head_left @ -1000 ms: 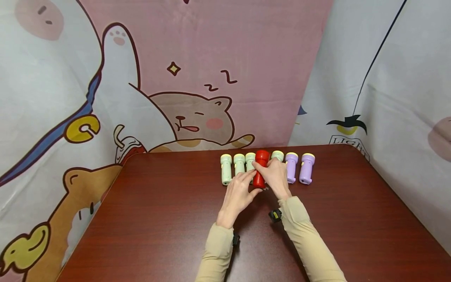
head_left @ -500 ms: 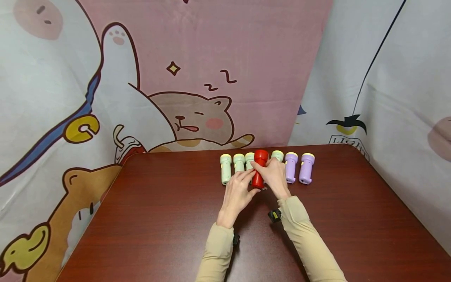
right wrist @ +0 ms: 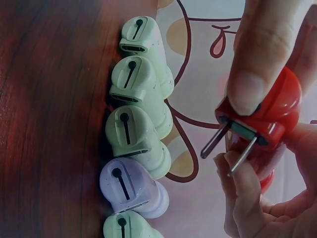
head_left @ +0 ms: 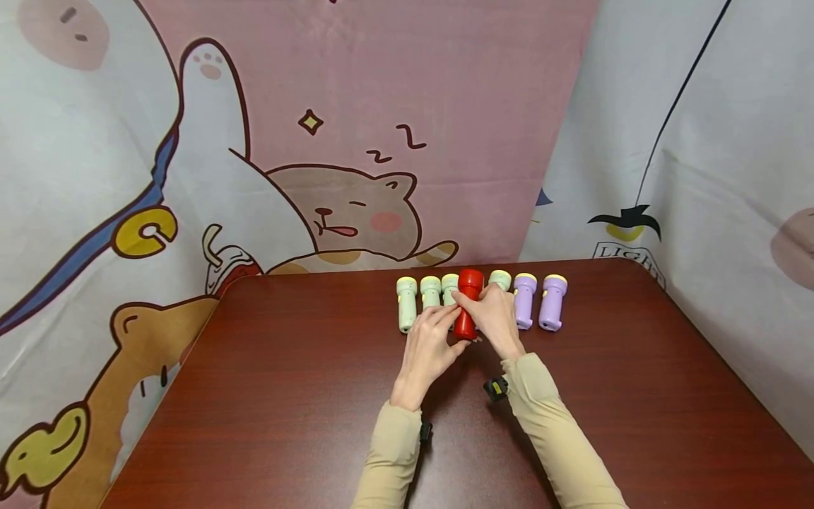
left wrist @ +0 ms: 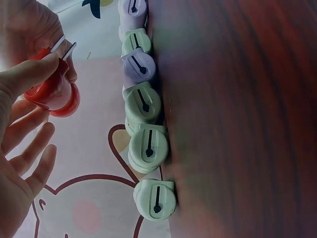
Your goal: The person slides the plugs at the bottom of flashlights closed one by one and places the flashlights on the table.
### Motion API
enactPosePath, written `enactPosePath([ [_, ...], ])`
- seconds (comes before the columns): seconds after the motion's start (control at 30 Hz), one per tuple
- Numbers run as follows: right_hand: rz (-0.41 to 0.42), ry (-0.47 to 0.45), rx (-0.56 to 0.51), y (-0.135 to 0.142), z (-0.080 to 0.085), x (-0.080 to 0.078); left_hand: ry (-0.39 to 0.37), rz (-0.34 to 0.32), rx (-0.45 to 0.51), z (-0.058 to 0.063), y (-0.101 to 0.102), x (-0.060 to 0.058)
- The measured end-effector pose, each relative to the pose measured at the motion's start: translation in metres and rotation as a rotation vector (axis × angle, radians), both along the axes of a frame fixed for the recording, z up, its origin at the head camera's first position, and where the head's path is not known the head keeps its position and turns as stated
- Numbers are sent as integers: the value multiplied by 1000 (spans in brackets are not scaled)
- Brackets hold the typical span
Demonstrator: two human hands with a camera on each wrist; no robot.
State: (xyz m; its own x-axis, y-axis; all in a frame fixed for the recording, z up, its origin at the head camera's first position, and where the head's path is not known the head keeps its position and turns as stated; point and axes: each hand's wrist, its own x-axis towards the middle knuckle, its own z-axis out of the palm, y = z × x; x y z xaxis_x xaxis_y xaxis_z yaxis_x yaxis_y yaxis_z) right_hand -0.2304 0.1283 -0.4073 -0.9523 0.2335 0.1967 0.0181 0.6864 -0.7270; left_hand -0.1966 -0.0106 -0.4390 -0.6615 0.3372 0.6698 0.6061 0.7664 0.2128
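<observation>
A red flashlight [head_left: 468,304] is held up between both hands, with two metal prongs [right wrist: 230,148] sticking out of its tail end. My left hand [head_left: 429,353] has its thumb on that tail end beside the prongs; its index finger reaches the body, and the other fingers [left wrist: 37,163] spread loosely below. My right hand [head_left: 496,318] grips the body from the other side, thumb on top. Behind it a row of flashlights stands along the back of the table, among them a pale green flashlight [left wrist: 148,146] and a purple flashlight [right wrist: 128,186].
The row runs along the far table edge; two purple flashlights, one of them this purple flashlight [head_left: 552,304], stand at its right end. My hands hide part of the row. The brown table [head_left: 286,396] stretches toward me, with a printed cloth [head_left: 483,141] hanging behind it.
The red flashlight has shifted very slightly left with both hands. The grips look the same, and the row has stayed in place.
</observation>
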Motion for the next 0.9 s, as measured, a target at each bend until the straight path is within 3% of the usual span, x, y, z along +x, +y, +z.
enactPosePath([
  [0.9, -7, -27, 17, -5, 3, 2, 7, -12, 8, 3, -3, 0],
])
